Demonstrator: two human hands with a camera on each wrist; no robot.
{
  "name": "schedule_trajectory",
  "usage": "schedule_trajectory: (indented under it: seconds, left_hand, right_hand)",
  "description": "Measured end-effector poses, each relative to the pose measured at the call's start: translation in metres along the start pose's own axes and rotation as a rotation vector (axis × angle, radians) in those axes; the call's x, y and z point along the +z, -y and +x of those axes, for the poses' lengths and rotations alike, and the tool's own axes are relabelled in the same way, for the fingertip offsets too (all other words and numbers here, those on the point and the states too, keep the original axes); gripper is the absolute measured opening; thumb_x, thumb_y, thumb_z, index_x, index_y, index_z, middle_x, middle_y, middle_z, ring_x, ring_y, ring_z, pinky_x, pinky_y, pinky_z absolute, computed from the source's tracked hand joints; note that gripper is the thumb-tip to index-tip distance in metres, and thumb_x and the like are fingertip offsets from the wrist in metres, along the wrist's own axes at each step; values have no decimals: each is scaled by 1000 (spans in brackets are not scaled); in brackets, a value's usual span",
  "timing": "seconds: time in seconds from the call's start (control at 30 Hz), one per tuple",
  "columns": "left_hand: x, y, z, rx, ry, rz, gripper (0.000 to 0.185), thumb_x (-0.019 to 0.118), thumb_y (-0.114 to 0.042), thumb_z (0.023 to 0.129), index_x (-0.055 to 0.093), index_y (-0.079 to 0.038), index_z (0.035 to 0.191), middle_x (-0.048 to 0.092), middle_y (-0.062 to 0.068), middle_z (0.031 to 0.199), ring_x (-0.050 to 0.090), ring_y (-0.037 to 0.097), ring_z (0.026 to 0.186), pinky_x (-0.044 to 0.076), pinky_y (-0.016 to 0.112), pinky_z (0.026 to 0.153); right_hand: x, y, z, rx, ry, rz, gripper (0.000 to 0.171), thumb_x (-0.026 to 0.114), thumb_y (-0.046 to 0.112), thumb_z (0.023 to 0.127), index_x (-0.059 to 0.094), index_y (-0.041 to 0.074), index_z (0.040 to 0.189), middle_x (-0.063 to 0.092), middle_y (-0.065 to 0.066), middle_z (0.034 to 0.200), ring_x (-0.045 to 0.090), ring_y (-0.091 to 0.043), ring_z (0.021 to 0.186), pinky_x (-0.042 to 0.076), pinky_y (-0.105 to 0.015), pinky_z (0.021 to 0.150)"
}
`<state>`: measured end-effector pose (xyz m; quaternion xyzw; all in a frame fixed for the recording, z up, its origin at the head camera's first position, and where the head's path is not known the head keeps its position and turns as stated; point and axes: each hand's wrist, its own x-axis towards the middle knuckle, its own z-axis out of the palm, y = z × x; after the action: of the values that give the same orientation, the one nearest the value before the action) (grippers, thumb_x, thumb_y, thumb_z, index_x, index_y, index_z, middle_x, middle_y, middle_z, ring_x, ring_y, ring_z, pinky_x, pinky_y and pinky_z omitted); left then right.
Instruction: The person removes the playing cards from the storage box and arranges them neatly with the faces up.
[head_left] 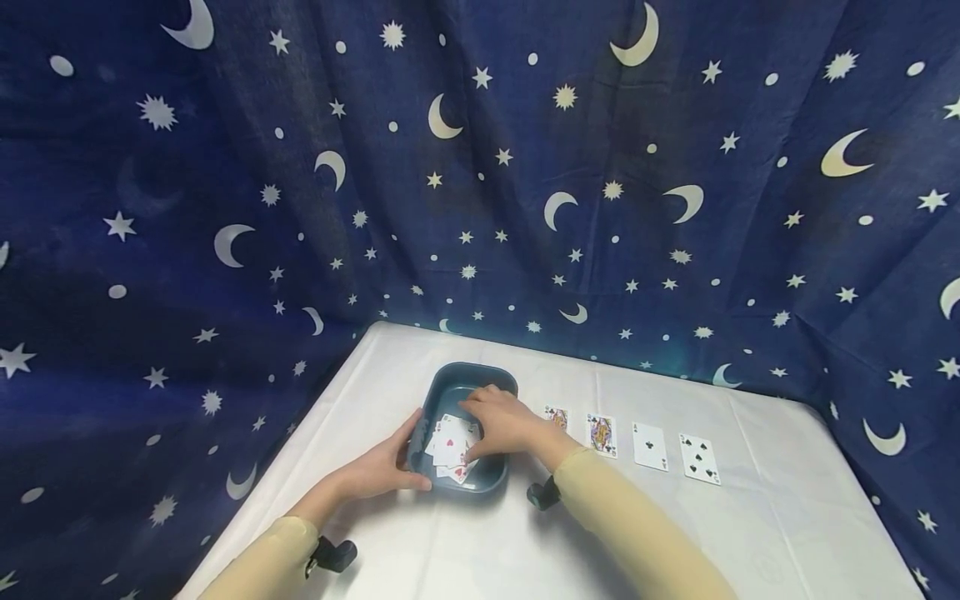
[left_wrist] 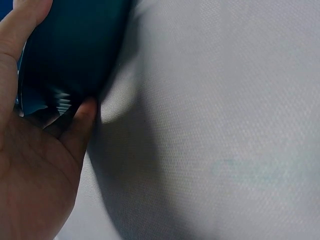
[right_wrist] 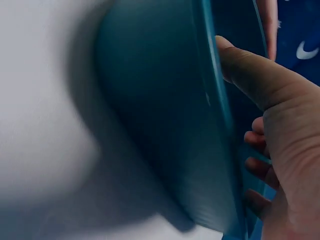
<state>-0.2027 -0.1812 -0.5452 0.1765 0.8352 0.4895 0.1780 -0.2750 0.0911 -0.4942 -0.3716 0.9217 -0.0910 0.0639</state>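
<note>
- Four playing cards (head_left: 633, 442) already sit face-up in a row on the white-clothed tabletop (head_left: 750, 533), right of centre frame.
- Plenty more loose cards (head_left: 450, 446) remain in the dark teal plastic tub (head_left: 450, 380), centre frame.
- Left hand (head_left: 382, 468) grips the tub's near wall, thumb on the rim.
- Right hand (head_left: 504, 423) reaches inside, fingers curled over the cards; can't tell if one is pinched.
- So I'd say it's early days.

Tray (head_left: 450, 379): on table (head_left: 750, 533), left of centre.
Loose cards (head_left: 450, 442): in tray, under right hand (head_left: 504, 423).
Left hand (head_left: 378, 471): at tray's left wall (outside).
Card row (head_left: 633, 442): right of tray.
Curtain (head_left: 480, 167): behind table.
</note>
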Motion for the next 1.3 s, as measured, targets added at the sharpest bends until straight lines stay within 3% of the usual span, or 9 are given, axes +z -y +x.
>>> schedule_trajectory:
  seconds: [0.57,1.3]
  left_hand:
    - [0,0,1,34,7,4,121,87,-29,84,-2,-22,166,4,11,172,24,40,151,33,51,118]
    - [0,0,-1,30,2,7,120,86,-29,85,-2,-22,166,5,10,172,23,39,152,34,52,118]
  right_hand:
    - [16,12,16,22,104,-87,99,85,71,64,59,17,143,55,0,142,46,-19,127,38,-43,114]
    - [21,14,19,46,99,-98,90,86,66,66,63,17,138,56,0,138,47,-18,124,41,-38,111]
